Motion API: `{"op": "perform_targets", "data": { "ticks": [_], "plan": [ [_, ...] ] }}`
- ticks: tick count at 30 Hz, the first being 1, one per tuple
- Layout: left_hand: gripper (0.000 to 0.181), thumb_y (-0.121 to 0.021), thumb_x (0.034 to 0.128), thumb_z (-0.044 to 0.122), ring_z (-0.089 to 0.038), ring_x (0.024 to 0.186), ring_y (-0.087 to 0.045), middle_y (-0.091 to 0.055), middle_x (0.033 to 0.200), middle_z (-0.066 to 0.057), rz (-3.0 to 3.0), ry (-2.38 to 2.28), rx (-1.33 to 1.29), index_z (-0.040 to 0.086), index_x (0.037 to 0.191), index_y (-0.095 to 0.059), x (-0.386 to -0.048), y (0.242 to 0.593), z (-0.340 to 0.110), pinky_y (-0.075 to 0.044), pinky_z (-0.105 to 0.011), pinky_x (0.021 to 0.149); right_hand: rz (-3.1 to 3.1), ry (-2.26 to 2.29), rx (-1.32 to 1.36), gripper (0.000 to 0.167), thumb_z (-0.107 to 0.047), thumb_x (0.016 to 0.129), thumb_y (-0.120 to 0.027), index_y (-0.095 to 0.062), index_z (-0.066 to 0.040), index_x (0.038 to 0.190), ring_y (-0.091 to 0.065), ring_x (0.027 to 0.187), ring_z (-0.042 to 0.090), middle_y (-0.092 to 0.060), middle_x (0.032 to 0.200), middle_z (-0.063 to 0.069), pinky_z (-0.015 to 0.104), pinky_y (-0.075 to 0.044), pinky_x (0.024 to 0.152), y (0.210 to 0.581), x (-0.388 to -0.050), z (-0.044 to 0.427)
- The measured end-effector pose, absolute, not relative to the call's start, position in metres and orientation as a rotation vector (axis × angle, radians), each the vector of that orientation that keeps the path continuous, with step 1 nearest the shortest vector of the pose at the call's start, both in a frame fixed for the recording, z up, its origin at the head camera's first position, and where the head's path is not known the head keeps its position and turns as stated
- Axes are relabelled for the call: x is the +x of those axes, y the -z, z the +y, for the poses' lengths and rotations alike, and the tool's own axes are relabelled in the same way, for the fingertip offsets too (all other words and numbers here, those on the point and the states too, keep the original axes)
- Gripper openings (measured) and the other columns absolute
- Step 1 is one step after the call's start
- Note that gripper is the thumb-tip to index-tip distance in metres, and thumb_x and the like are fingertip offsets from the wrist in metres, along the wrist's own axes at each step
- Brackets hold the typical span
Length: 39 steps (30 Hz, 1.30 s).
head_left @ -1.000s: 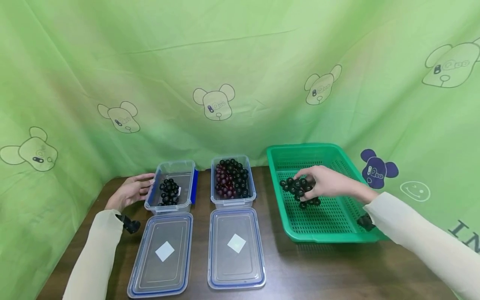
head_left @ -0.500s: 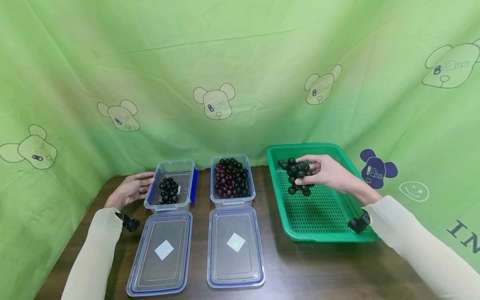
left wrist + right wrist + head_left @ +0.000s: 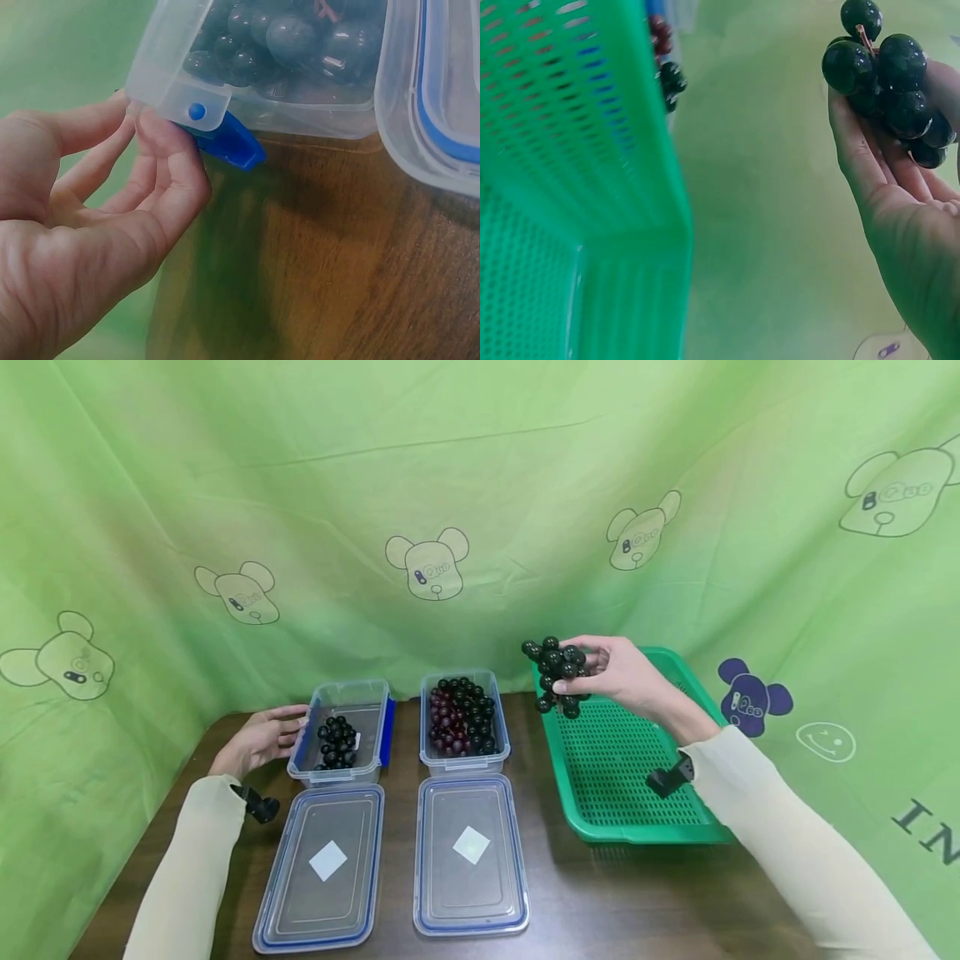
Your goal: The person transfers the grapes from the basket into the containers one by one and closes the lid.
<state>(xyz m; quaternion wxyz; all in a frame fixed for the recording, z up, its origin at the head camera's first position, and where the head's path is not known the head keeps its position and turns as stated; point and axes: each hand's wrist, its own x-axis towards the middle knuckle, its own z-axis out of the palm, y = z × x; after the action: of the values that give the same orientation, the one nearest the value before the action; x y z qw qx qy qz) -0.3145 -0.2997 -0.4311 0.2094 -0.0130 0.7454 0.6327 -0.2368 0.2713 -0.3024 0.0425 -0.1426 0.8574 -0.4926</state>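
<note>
My right hand (image 3: pixel 626 672) holds a bunch of dark grapes (image 3: pixel 558 672) in the air above the far left of the green basket (image 3: pixel 573 810). The right wrist view shows the bunch with a brown stem on top, fingers beneath it. At the left, my left hand (image 3: pixel 258 747) touches the outer side of a clear box (image 3: pixel 352 693) with its fingertips. Close by in the left wrist view, the fingers meet the box's corner beside a lowered blue latch (image 3: pixel 236 146). Inside that box lies a smaller bunch of dark grapes (image 3: pixel 337 743).
A second clear box (image 3: pixel 465 766) holds dark red grapes (image 3: pixel 448 722) and black grapes (image 3: pixel 480 718). Two clear lids with blue seals, the left lid (image 3: pixel 322 910) and the right lid (image 3: pixel 472 906), lie before the boxes. A printed green curtain (image 3: pixel 450 460) hangs behind the brown table (image 3: pixel 585 902).
My right hand has lifted the dark bunch up out of the basket and carried it leftward, toward the rim. The left hand has stayed against its box.
</note>
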Motion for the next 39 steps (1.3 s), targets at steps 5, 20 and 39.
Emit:
{"op": "perform_targets", "data": {
  "ticks": [5, 20, 39],
  "plan": [
    [0.061, -0.051, 0.1113, 0.014, -0.006, 0.084, -0.063, -0.07, 0.098, 0.013, 2.072, -1.764, -0.027, 0.004, 0.166, -0.026, -0.315, 0.431, -0.301, -0.059, -0.025, 0.076, 2.593, 1.55, -0.482, 0.068, -0.022, 0.086, -0.089, -0.058, -0.011, 0.146, -0.077, 0.102, 0.013, -0.081, 0.114, 0.007, 0.036, -0.054, 0.104, 0.296, -0.246, 0.249],
    [0.062, -0.058, 0.1089, 0.014, -0.005, 0.08, -0.069, -0.074, 0.093, 0.01, 1.944, -1.866, -0.05, 0.006, 0.164, -0.031, -0.319, 0.436, -0.303, -0.062, -0.026, 0.073, 2.406, 1.718, -0.552, 0.068, -0.016, 0.082, -0.09, -0.061, -0.011, 0.144, -0.076, 0.111, 0.025, -0.078, 0.12, 0.014, 0.049, -0.056, 0.109, 0.293, -0.271, 0.165],
    [0.052, -0.057, 0.1091, 0.014, -0.006, 0.082, -0.07, -0.074, 0.093, 0.009, 1.94, -1.865, -0.051, 0.01, 0.158, -0.041, -0.319, 0.432, -0.303, -0.062, -0.026, 0.074, 2.264, 1.73, -0.358, 0.087, -0.022, 0.084, -0.09, -0.046, -0.007, 0.158, -0.059, 0.136, 0.033, -0.05, 0.158, 0.022, 0.041, -0.062, 0.097, 0.346, -0.298, 0.038]
  ]
}}
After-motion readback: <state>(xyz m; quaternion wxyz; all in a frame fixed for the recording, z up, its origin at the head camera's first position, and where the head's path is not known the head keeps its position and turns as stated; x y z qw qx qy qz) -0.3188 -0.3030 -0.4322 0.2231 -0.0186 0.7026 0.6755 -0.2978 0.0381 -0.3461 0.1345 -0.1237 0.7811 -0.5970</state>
